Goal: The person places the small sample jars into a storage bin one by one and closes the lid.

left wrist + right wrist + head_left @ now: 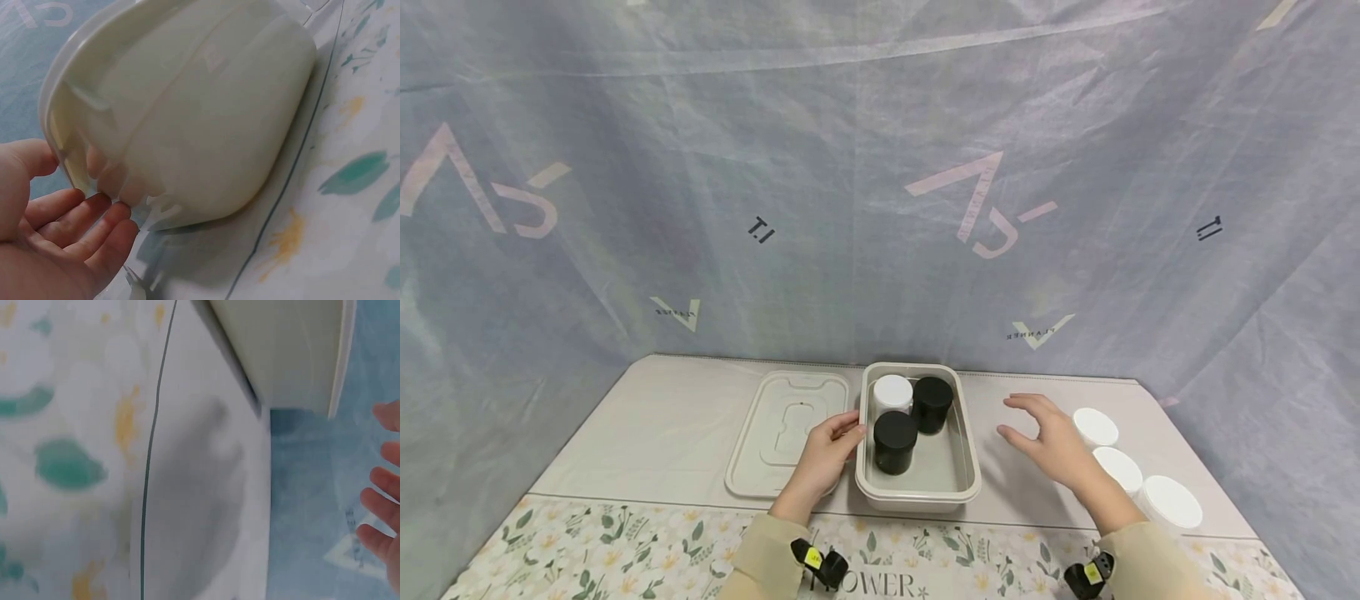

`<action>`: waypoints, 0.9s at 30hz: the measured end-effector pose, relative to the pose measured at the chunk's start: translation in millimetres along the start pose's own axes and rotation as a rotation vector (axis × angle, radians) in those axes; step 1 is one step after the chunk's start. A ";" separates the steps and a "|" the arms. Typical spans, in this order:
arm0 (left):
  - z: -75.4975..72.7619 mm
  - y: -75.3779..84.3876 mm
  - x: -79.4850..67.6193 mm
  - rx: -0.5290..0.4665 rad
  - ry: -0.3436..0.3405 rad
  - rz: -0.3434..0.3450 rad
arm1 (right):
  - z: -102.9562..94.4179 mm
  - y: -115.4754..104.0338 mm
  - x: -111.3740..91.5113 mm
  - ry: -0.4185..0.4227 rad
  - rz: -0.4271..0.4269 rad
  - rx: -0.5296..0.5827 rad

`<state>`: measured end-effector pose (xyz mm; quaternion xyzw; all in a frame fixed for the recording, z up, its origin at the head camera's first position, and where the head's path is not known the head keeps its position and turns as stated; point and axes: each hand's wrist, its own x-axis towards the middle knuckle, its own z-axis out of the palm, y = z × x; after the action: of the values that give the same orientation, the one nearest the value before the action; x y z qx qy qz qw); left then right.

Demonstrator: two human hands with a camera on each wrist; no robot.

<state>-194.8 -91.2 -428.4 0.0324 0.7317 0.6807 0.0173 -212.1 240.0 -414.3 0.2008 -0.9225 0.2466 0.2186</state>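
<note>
A cream plastic box (942, 477) stands at the middle of the table, holding a white jar (892, 392) and two black jars, one at the back right (933, 393) and one nearer the front (895, 431). My left hand (827, 454) grips the box's left rim; in the left wrist view the thumb is at the rim and the curled fingers (81, 228) are against the outer wall. To the right of the box, my right hand (1051, 437) hovers with fingers spread, touching nothing. Only its fingers (381, 500) show in the right wrist view.
The box's flat lid (748, 462) lies left of the box, partly behind the left forearm. Three white-topped jars, at the back (1095, 427), middle (1118, 469) and front (1171, 501), stand beyond the right hand. A grey-blue printed sheet (850, 183) hangs behind the table.
</note>
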 end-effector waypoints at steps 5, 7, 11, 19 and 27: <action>-0.2 -3.8 2.9 0.001 0.000 0.002 | -13.2 10.2 -5.4 -0.009 0.076 -0.039; -0.8 -10.7 7.0 -0.005 0.001 0.001 | -17.6 14.0 -6.7 -0.012 0.111 -0.047; -1.4 -26.7 15.4 -0.016 0.004 0.001 | -25.2 22.2 -10.6 -0.017 0.180 -0.063; -0.3 -36.8 19.9 -0.011 0.017 -0.002 | -35.4 40.5 -18.3 -0.032 0.292 -0.116; -1.3 -16.8 9.3 -0.008 0.000 -0.003 | -39.5 51.8 -26.6 -0.053 0.401 -0.176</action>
<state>-204.6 -93.0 -444.9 0.0311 0.7289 0.6836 0.0183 -202.9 309.8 -415.8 0.0001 -0.9674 0.1983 0.1575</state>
